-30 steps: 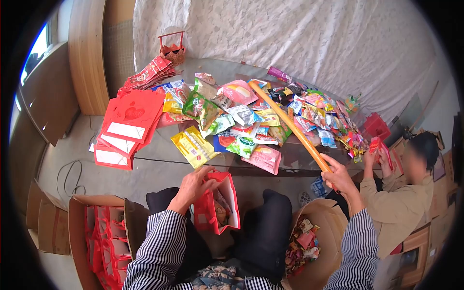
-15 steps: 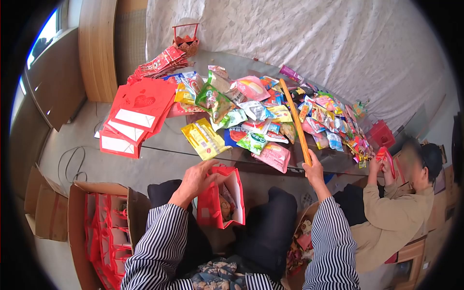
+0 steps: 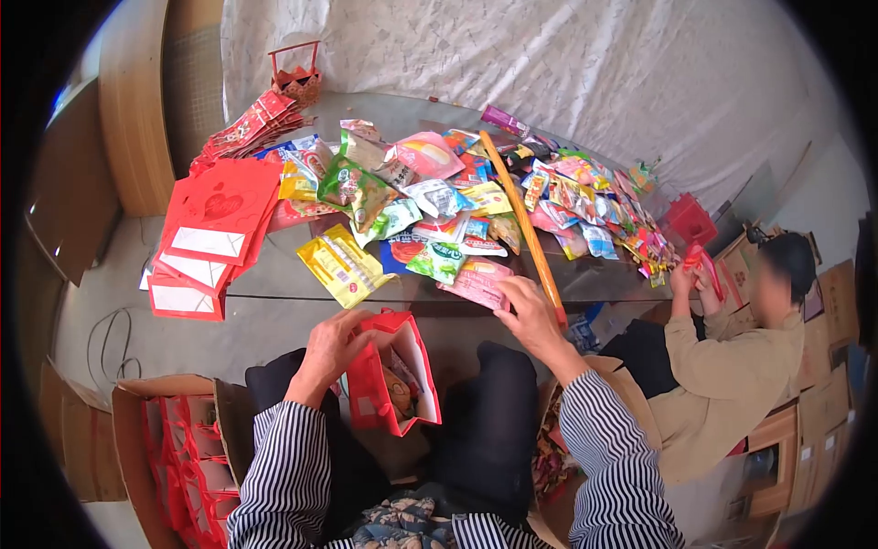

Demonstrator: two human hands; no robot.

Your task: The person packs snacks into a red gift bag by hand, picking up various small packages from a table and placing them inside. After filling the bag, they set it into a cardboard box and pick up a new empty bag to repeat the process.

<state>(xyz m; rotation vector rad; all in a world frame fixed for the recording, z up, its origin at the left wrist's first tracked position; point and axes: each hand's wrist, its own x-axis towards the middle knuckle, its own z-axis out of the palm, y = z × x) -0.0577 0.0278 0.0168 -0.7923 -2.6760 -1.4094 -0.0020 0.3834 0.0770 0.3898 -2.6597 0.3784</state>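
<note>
You are holding the red bag [image 3: 366,403] open on your lap, your left hand [image 3: 327,349] keeping a tight grip on its rim, and small wrapped snacks [image 3: 395,389] are sitting inside it. Your right hand [image 3: 529,316] is lying at the table [image 3: 265,279] edge, touching a pink packet [image 3: 476,282] beside a long yellow stick [image 3: 521,215]; its grip I cannot tell. A cardboard box [image 3: 133,430] on your left is holding folded red bags [image 3: 187,457], and a brown sack [image 3: 631,412] on your right is holding sweets [image 3: 549,457].
</note>
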